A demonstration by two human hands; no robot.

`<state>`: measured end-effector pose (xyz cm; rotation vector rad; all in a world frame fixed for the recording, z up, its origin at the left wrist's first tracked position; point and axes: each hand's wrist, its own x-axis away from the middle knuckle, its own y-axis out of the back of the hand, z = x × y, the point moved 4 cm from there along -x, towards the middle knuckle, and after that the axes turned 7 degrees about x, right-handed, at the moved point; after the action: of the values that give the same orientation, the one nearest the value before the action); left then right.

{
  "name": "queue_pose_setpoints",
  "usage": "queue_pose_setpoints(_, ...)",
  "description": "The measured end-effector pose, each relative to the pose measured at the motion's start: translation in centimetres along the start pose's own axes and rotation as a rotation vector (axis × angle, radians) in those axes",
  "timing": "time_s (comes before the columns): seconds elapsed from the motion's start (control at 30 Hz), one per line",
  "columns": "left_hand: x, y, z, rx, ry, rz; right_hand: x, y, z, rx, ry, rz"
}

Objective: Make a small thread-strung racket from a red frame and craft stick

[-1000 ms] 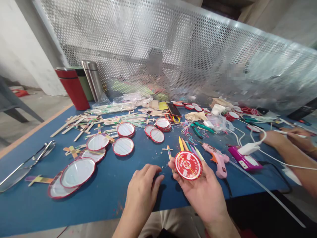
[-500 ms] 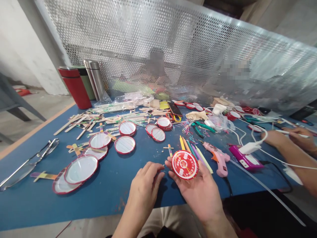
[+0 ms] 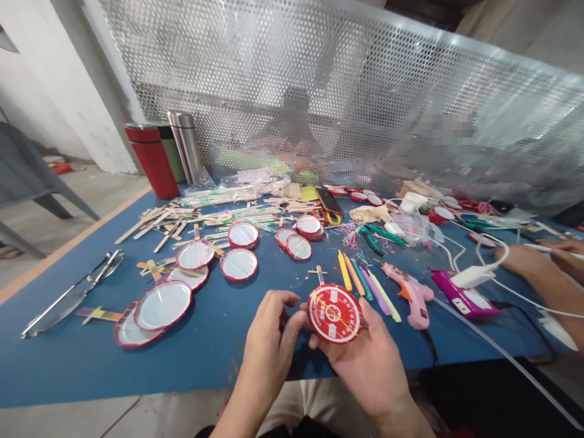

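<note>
1. Nearest, the right hand [image 3: 374, 371] held a round, flat red disc with white printing [image 3: 335, 313], gripping it by the rim with the palm turned up beneath. The printed face was tilted upward, with fine yellow lines across it. Judged sound: rim support left the face unobstructed.
2. The left hand [image 3: 269, 340] was half curled at the disc's left edge, thumb and fingers close to the rim. Whether they pressed on it, I could not tell. In my judgement, light rim contact suited the piece; a thumb dragged over the yellow lines risked disturbing them.
3. Just beyond the disc, a small cross of coloured flat sticks [image 3: 320, 275] lay on the blue tabletop [image 3: 205, 371]. Level handling was advisable there, to avoid knocking it.
4. To the right lay slim pastel and bright cylindrical sticks [image 3: 364, 280], then a pink plastic glue gun [image 3: 413, 298]. Its nozzle was best given clearance, as its heat could not be judged by sight.
5. To the left, white-faced round discs with red rims [image 3: 164, 306] lay partly overlapped.
6. Farther off were loose pale wooden sticks [image 3: 141, 226].
</note>
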<state>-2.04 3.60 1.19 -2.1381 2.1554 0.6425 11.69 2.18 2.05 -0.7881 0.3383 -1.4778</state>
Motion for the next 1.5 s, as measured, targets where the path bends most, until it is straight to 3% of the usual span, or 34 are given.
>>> queue_pose_setpoints(0.37,-0.2,0.1,-0.2,0.104,0.050,0.112,-0.2,0.6,-0.6,0.027,-0.048,-0.102)
queue_pose_setpoints(0.67,0.2,0.0,0.3,0.326,0.153,0.150,-0.5,0.3,-0.2,0.221,-0.012,-0.070)
queue_pose_setpoints(0.8,0.3,0.1,0.6,0.514,0.271,0.121,-0.3,0.0,0.3,0.407,0.015,0.033)
queue_pose_setpoints(0.87,0.4,0.3,0.7,0.580,0.321,0.061,-0.1,0.4,0.7,0.560,0.106,0.021)
queue_pose_setpoints(0.93,0.5,0.4,0.9,0.641,0.364,0.023,0.3,1.2,1.6,0.784,0.301,-0.098)
queue_pose_setpoints(1.03,0.6,0.3,1.1,0.713,0.397,0.007,1.5,1.3,3.5,1.222,0.785,-0.291)
queue_pose_setpoints(1.13,0.6,0.1,1.1,0.757,0.400,0.012,2.3,-0.2,4.0,1.619,1.183,-0.220)
queue_pose_setpoints(1.23,0.6,0.2,1.1,0.777,0.389,0.007,2.4,-1.2,3.8,1.834,1.274,-0.130)
queue_pose_setpoints(1.5,0.7,0.3,0.8,0.679,0.345,0.041,2.2,-1.7,3.1,2.080,1.261,-0.215)
